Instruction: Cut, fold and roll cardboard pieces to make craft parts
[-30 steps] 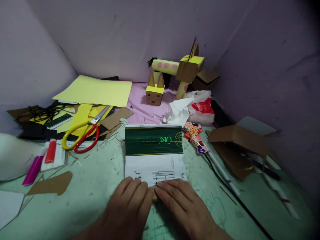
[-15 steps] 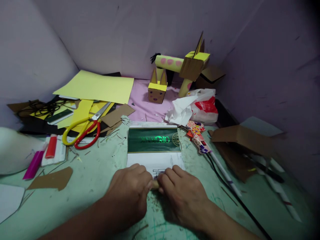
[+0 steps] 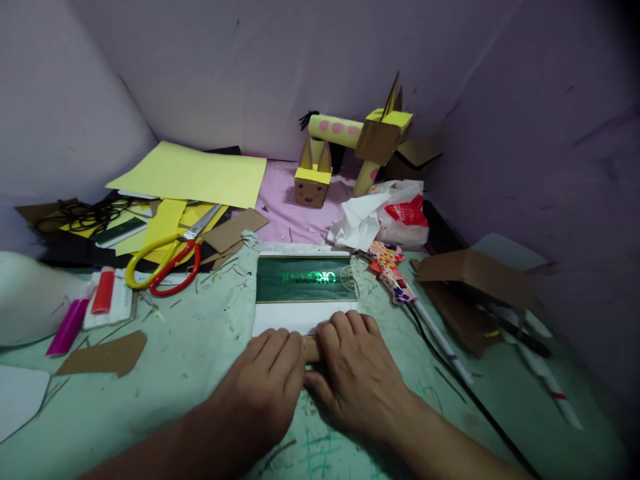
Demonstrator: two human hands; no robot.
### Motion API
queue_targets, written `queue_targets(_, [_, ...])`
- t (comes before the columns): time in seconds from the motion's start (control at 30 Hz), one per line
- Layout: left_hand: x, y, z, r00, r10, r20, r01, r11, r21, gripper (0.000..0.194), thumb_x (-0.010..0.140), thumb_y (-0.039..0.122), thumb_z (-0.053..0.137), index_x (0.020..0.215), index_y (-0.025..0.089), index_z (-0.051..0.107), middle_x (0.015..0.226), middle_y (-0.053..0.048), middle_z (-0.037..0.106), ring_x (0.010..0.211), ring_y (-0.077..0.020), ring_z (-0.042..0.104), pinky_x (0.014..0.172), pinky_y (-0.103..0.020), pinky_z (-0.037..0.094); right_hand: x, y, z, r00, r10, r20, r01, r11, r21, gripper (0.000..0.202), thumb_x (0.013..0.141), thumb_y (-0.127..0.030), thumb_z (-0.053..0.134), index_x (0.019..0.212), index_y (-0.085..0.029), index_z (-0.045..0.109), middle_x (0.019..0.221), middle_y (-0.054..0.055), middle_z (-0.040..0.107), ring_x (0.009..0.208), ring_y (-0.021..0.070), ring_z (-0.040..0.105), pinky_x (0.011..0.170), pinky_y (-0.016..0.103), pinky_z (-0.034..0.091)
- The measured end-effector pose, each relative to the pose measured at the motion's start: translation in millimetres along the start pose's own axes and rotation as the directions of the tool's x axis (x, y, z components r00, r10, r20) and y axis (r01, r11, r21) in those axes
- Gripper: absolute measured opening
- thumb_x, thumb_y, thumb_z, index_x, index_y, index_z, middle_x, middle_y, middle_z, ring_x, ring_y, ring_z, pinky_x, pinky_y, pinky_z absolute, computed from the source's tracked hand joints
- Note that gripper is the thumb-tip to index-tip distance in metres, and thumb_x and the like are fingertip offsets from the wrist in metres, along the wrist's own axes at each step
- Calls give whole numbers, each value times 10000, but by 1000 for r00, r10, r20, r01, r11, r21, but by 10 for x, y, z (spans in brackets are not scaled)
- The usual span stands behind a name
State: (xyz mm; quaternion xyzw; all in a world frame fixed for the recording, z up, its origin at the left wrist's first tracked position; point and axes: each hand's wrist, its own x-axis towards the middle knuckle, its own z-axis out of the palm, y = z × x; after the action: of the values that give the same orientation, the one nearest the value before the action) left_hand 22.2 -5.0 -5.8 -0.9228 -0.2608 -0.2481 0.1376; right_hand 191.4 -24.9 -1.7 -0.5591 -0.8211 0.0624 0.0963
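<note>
A flat piece of printed carton (image 3: 300, 279) lies in front of me, green with shiny lettering and a white part nearer to me. Over its near edge, both hands are closed on a brown cardboard roll (image 3: 313, 349), of which only a short stretch shows between them. My left hand (image 3: 267, 383) wraps its left end, fingers curled over the top. On the right end, my right hand (image 3: 357, 373) presses with bent fingers, its thumb low on the near side. The hands hide the roll's ends and the carton's near edge.
Scissors (image 3: 175, 257) with yellow and red handles lie left, by yellow paper (image 3: 195, 173). A flowered glue gun (image 3: 393, 270) and its black cord are on the right, near an open cardboard box (image 3: 475, 277). Behind stand a cardboard animal head (image 3: 313, 187) and a spotted figure (image 3: 335, 130).
Both hands have moved slightly away from me over the carton, covering the drawn lines on its white part. More of the brown roll shows between them, and the right thumb has come down.
</note>
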Motion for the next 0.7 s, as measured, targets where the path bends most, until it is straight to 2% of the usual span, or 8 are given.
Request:
queue_targets(0.07, [16,-64,20,999,45,-31,-46,999,-22,295,817,-9,342,923,25,615,854,-153,665,812,-243,583,740,-387,502,-68,1,52,993,-29,-114,32,999,22,335,849,-449,511,970,-140,560,921,121,574,829,273,466,732,441,403])
queue_targets(0.13, [36,-137,31,993,115,-5,-115,991,-63,331,759,-53,335,940,3,607,830,-160,657,794,-240,581,698,-375,510,-132,33,97,965,-100,-242,105,994,6,303,908,-333,466,1102,-110,534,1008,133,582,891,267,464,795,427,399])
queue_targets(0.23, [65,-244,35,985,159,74,-144,975,-169,369,688,-43,364,975,2,592,832,-164,639,792,-247,564,655,-378,509,-159,114,131,925,-209,-318,199,978,-65,275,949,-170,355,1134,-77,535,995,125,603,874,239,473,819,390,400])
queue_targets(0.33, [112,-339,48,980,91,176,-25,938,-346,366,643,-5,398,947,60,592,814,-130,617,764,-234,532,625,-367,495,-81,189,137,919,-274,-282,260,962,-88,288,940,-108,326,1088,-41,563,871,120,606,778,220,473,716,346,421])
queue_targets(0.43, [195,-406,79,953,-18,303,156,885,-439,288,648,14,422,848,136,589,743,-68,592,703,-203,507,581,-317,453,53,237,127,937,-264,-228,249,964,-94,234,908,-121,385,957,-66,607,774,106,592,713,220,454,643,346,403])
queue_targets(0.5, [265,-421,96,924,-77,375,223,904,-366,230,642,36,442,777,162,579,704,-50,575,677,-202,502,563,-313,424,140,256,106,952,-237,-192,220,970,-107,209,875,-133,410,858,-100,615,737,102,577,694,223,442,608,346,380])
queue_targets(0.6, [358,-401,98,898,-107,427,198,965,-174,183,597,65,477,715,171,567,716,-59,564,700,-232,501,623,-377,415,241,262,51,968,-218,-126,205,973,-110,199,842,-171,415,749,-145,589,701,95,552,677,225,442,580,336,354])
queue_targets(0.7, [407,-372,77,864,-162,477,243,964,-112,180,603,60,480,718,171,560,779,-82,565,766,-268,504,664,-415,410,320,247,-6,986,-143,-91,133,986,-103,230,878,-231,361,785,-162,560,735,88,552,670,218,463,583,328,351])
